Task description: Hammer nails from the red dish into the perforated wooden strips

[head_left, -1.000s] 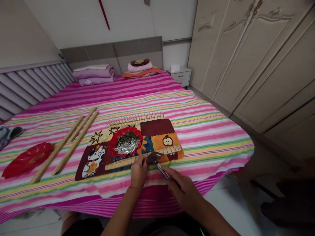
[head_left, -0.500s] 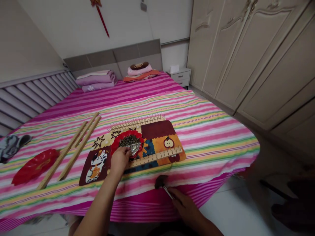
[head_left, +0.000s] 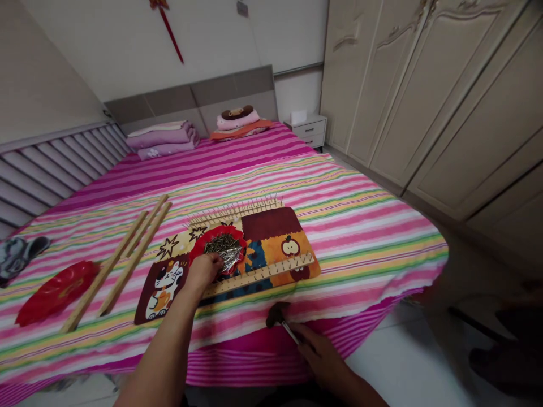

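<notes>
My left hand (head_left: 205, 272) is at the near left rim of a red scalloped dish (head_left: 200, 244) heaped with nails (head_left: 227, 249). Its fingers are drawn together over the nails, and what they pinch is hidden. My right hand (head_left: 316, 347) grips a hammer (head_left: 278, 314) by its handle, the dark head resting low at the bed's near edge. Just beyond the hammer lies a wooden strip (head_left: 258, 275) with a row of nails standing in its right part. Behind the dish, a second strip (head_left: 231, 216) bristles with nails. A patterned mat (head_left: 271, 223) lies under the dish and near strip.
Bare wooden bars (head_left: 138, 254) lie on the striped bed cover (head_left: 360, 226) at the left, beside an upturned-looking red dish (head_left: 55, 291) and a grey cloth item (head_left: 19, 257). Folded bedding (head_left: 163, 138) is by the headboard. A wardrobe (head_left: 424, 85) stands at the right.
My left hand stays at the dish, its fingers drawn in slightly more over the nails. The right hand and hammer have hardly moved. The whole view has shifted a little.
</notes>
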Demonstrator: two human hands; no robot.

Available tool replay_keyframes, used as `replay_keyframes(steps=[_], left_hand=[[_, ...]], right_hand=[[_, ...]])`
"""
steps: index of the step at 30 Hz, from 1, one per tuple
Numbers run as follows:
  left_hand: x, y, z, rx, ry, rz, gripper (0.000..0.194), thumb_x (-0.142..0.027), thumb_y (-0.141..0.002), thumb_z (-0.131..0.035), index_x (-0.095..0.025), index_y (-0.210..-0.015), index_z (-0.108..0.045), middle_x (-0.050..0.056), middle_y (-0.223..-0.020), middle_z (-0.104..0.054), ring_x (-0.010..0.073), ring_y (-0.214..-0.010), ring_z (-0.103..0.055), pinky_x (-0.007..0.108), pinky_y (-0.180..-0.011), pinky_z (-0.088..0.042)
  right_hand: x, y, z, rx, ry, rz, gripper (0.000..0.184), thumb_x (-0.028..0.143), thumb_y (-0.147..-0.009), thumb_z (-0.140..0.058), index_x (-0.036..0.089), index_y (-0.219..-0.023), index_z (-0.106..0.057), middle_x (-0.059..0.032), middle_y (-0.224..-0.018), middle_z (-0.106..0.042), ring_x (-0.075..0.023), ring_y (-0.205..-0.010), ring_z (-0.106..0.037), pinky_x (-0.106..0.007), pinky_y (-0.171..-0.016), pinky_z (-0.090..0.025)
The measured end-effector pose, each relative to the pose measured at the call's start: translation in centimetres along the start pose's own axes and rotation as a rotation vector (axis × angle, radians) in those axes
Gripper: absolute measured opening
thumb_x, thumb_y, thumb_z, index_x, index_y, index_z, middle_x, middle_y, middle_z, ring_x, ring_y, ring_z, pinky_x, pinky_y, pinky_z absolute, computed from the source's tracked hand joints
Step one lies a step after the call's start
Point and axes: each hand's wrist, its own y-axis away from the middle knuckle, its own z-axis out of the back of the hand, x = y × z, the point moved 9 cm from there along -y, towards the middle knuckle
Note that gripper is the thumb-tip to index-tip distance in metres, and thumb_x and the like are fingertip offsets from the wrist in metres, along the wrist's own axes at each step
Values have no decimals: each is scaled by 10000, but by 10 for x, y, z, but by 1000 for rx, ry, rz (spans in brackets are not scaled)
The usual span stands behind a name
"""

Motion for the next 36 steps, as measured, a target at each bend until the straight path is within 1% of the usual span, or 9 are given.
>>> replay_keyframes(steps=[10,14,17,19,21,24,27,31,36], left_hand=[[14,24,28,-97,278,121,132,-295,-701,-544,-220,-674,-648,-29,-601,-636,123,-577,-544,212,-567,-368],[23,53,36,-123,419,195,181,-359,-677,-544,-225,-717,-659,-35,-594,-622,134,-566,-538,229,-560,-378],[35,80,29,-132,490,243,179,-378,-633,-565,-220,-666,-644,-31,-569,-603,136,-557,-522,238,-551,-375],[41,99,13,-130,614,268,208,-410,-610,-579,-209,-637,-624,-26,-552,-581,132,-545,-505,241,-541,-378],[38,116,-17,-50,826,260,261,-447,-587,-596,-194,-648,-616,-24,-546,-564,123,-519,-486,244,-525,-387],[18,137,-71,142,998,239,316,-482,-582,-628,-174,-648,-604,-40,-476,-500,103,-458,-433,235,-481,-357],[0,147,-107,160,1022,249,342,-509,-598,-627,-174,-644,-576,-66,-458,-433,82,-437,-372,218,-460,-296],[-17,147,-132,156,932,241,304,-484,-622,-581,-185,-598,-535,-63,-481,-425,88,-471,-376,218,-482,-286],[-28,142,-136,172,773,146,124,-300,-650,-535,-191,-643,-594,-38,-545,-530,108,-539,-454,222,-540,-333]], right_hand=[[-9,0,-1,-30,12,-31,471,143,-778,-416,236,-1201,-601,-30,-1110,-694,-224,-978,-636,-362,-913,-462],[-7,1,-1,-22,17,-22,467,149,-784,-424,199,-1218,-589,-56,-1163,-673,-234,-1047,-611,-359,-928,-449],[-7,1,-1,-18,15,-48,461,154,-793,-411,209,-1216,-586,-42,-1125,-681,-223,-997,-624,-351,-898,-462],[-9,1,-2,-21,2,-71,461,160,-795,-414,225,-1219,-583,-30,-1100,-682,-214,-924,-636,-341,-851,-478],[-14,2,-2,-26,-31,-87,459,168,-786,-437,225,-1216,-587,-32,-1049,-688,-201,-825,-636,-323,-784,-491],[-21,4,-3,-18,-86,-105,458,175,-771,-464,217,-1210,-587,-29,-924,-688,-160,-671,-602,-275,-652,-491],[-25,6,-5,12,-133,-137,455,180,-778,-447,220,-1214,-569,13,-731,-639,-107,-512,-531,-213,-482,-438],[-29,8,-10,67,-207,-193,472,210,-787,-407,214,-1244,-527,95,-482,-461,-72,-320,-379,-160,-302,-287],[-32,7,-10,76,-258,-208,478,235,-783,-419,210,-1251,-515,109,-474,-443,-55,-300,-359,-142,-282,-274]])
